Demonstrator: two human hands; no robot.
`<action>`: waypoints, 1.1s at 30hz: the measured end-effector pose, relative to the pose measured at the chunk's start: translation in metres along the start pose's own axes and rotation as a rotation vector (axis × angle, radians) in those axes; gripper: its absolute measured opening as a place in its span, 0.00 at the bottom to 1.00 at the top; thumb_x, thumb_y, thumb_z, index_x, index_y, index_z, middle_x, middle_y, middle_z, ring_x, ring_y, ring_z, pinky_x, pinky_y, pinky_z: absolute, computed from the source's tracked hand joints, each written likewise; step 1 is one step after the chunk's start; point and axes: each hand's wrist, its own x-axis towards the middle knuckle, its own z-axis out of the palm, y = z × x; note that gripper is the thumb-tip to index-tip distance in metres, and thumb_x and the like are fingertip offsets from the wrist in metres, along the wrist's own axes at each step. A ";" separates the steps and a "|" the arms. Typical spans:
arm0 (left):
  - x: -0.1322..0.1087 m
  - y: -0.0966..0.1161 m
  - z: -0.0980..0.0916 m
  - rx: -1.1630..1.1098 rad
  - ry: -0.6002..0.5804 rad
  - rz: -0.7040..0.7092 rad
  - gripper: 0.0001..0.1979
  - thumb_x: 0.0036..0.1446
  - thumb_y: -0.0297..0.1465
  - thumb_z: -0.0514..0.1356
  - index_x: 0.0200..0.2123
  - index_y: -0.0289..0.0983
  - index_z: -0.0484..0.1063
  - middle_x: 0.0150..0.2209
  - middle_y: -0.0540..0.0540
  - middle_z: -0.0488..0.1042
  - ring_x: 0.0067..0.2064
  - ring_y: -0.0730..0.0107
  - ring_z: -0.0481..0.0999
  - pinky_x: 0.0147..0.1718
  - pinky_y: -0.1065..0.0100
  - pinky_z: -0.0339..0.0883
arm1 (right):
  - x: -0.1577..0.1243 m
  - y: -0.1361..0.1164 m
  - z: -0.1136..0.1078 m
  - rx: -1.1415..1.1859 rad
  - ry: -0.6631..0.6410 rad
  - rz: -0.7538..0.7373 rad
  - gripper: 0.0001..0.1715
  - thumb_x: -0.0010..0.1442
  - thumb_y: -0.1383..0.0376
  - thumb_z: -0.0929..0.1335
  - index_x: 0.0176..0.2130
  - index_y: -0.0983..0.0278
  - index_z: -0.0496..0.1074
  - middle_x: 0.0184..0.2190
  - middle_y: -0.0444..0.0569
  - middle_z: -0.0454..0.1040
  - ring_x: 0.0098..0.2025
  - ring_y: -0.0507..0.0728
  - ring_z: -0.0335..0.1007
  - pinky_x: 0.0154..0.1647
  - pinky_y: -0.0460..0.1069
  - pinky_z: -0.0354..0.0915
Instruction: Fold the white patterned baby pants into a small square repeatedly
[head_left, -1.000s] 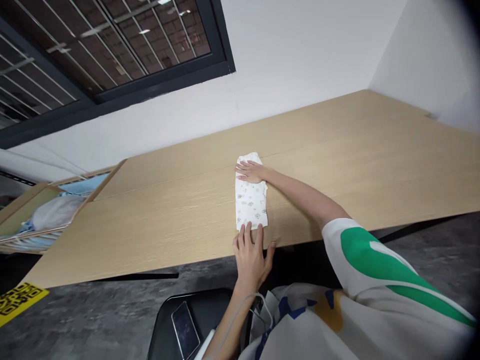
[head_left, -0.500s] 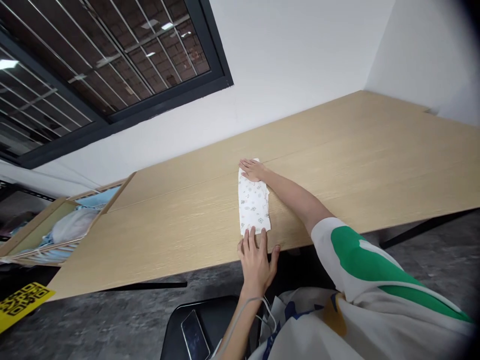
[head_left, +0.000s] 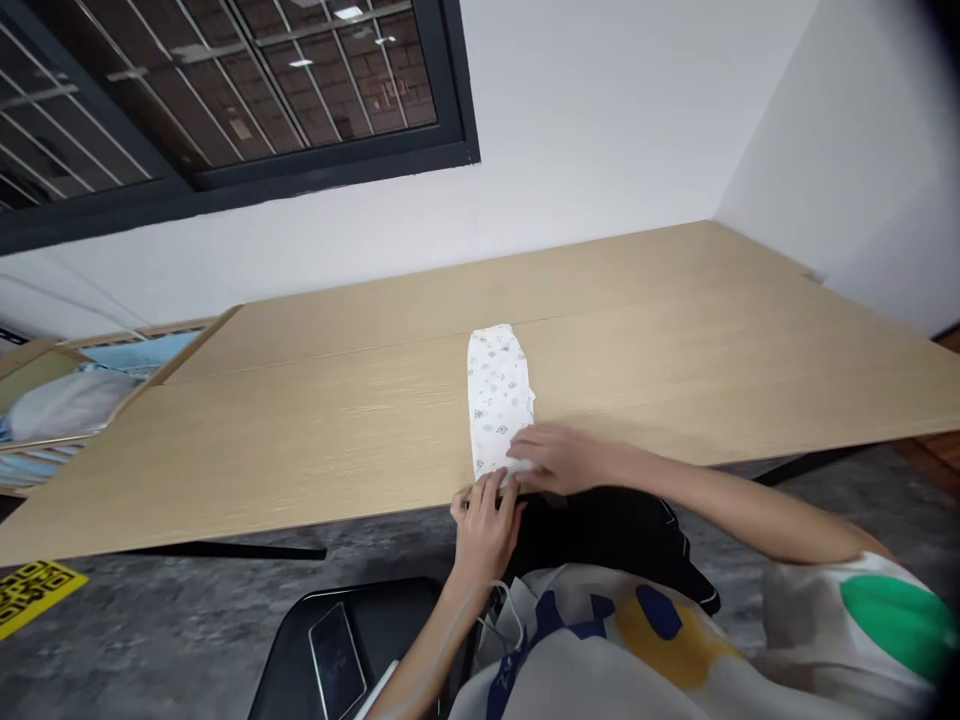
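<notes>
A long folded piece of white cloth (head_left: 498, 385) with a small scattered print lies flat on the wooden table, its near end close to the front edge. At that near end my left hand (head_left: 484, 525) has its fingers bent and gathered on the cloth. My right hand (head_left: 562, 458) is at the cloth's lower right side, fingertips over its surface. Motion smears this hand, and its grip does not show clearly. The far end of the cloth lies uncovered.
The light wooden table (head_left: 337, 420) runs along a white wall under a barred window (head_left: 300, 90). At the left stands a wooden crib (head_left: 180, 360) with bagged and blue items. A phone (head_left: 337, 660) rests on a black chair (head_left: 289, 640) below the table edge.
My right hand has slid from the far end of the cloth to its near end, beside my left hand. The left fingers, spread before, are now bent on the cloth. The view has turned slightly.
</notes>
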 end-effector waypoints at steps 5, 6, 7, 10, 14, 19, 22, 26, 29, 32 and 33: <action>-0.014 -0.014 -0.001 -0.116 0.053 0.164 0.18 0.70 0.21 0.54 0.54 0.42 0.78 0.49 0.44 0.83 0.51 0.66 0.80 0.50 0.60 0.58 | -0.040 -0.032 0.026 -0.184 0.032 -0.036 0.19 0.70 0.60 0.70 0.56 0.66 0.72 0.52 0.59 0.76 0.51 0.64 0.72 0.53 0.59 0.68; -0.015 -0.015 -0.002 -0.130 0.048 0.198 0.18 0.70 0.21 0.54 0.53 0.42 0.78 0.49 0.44 0.83 0.50 0.66 0.80 0.49 0.60 0.58 | -0.043 -0.036 0.029 -0.224 0.055 -0.030 0.15 0.71 0.64 0.68 0.55 0.66 0.72 0.50 0.58 0.77 0.49 0.63 0.72 0.52 0.58 0.67; -0.015 -0.016 -0.003 -0.137 0.041 0.226 0.18 0.70 0.20 0.54 0.53 0.42 0.78 0.49 0.45 0.83 0.50 0.67 0.80 0.48 0.61 0.58 | -0.046 -0.039 0.031 -0.252 0.081 -0.025 0.13 0.72 0.67 0.65 0.54 0.65 0.73 0.48 0.57 0.78 0.46 0.62 0.72 0.50 0.58 0.67; -0.016 -0.016 -0.008 -0.154 0.041 0.266 0.19 0.70 0.20 0.54 0.56 0.41 0.77 0.49 0.44 0.83 0.49 0.67 0.81 0.46 0.62 0.59 | -0.049 -0.049 0.026 -0.297 0.136 -0.045 0.14 0.73 0.72 0.61 0.50 0.65 0.74 0.40 0.54 0.78 0.41 0.61 0.72 0.46 0.56 0.67; -0.017 -0.017 -0.013 -0.152 0.055 0.290 0.20 0.70 0.22 0.54 0.59 0.42 0.76 0.48 0.43 0.84 0.49 0.65 0.82 0.46 0.61 0.60 | -0.051 -0.064 0.008 -0.306 0.125 -0.067 0.13 0.73 0.73 0.61 0.46 0.64 0.75 0.32 0.50 0.76 0.35 0.60 0.71 0.43 0.55 0.67; -0.019 -0.023 -0.016 -0.156 0.061 0.331 0.22 0.70 0.24 0.54 0.61 0.45 0.75 0.48 0.45 0.84 0.50 0.63 0.82 0.45 0.61 0.61 | -0.053 -0.074 -0.005 -0.286 0.093 -0.062 0.14 0.73 0.73 0.61 0.44 0.62 0.75 0.31 0.49 0.76 0.34 0.59 0.71 0.41 0.54 0.67; -0.020 -0.024 -0.025 -0.204 0.107 0.353 0.23 0.70 0.25 0.54 0.65 0.44 0.71 0.49 0.45 0.84 0.50 0.63 0.82 0.44 0.61 0.60 | -0.055 -0.080 -0.007 -0.255 0.101 -0.061 0.14 0.74 0.72 0.61 0.46 0.63 0.74 0.32 0.48 0.76 0.34 0.58 0.72 0.42 0.54 0.68; -0.016 -0.019 -0.041 -0.242 0.165 0.321 0.24 0.70 0.24 0.54 0.66 0.44 0.69 0.48 0.46 0.84 0.48 0.63 0.81 0.43 0.61 0.59 | -0.054 -0.088 -0.017 -0.130 0.082 -0.031 0.14 0.76 0.69 0.60 0.51 0.60 0.73 0.35 0.48 0.78 0.37 0.57 0.73 0.42 0.54 0.69; -0.008 -0.011 -0.043 -0.235 0.337 0.208 0.23 0.68 0.22 0.57 0.63 0.43 0.71 0.46 0.44 0.83 0.47 0.63 0.81 0.44 0.60 0.61 | -0.044 -0.083 -0.036 -0.056 0.072 0.013 0.16 0.77 0.68 0.59 0.53 0.58 0.74 0.40 0.49 0.78 0.39 0.58 0.74 0.42 0.54 0.70; 0.005 -0.003 -0.034 -0.237 0.589 0.028 0.21 0.64 0.24 0.63 0.59 0.42 0.71 0.50 0.40 0.78 0.50 0.60 0.79 0.45 0.60 0.67 | -0.021 -0.058 -0.061 -0.057 0.135 0.074 0.18 0.77 0.66 0.58 0.50 0.60 0.75 0.42 0.53 0.76 0.39 0.59 0.72 0.42 0.55 0.69; 0.009 -0.002 -0.030 -0.244 0.633 -0.012 0.20 0.63 0.25 0.65 0.58 0.41 0.70 0.51 0.39 0.76 0.51 0.59 0.78 0.45 0.60 0.68 | -0.010 -0.045 -0.069 -0.057 0.170 0.092 0.18 0.78 0.65 0.58 0.49 0.61 0.75 0.42 0.53 0.75 0.40 0.59 0.71 0.42 0.55 0.69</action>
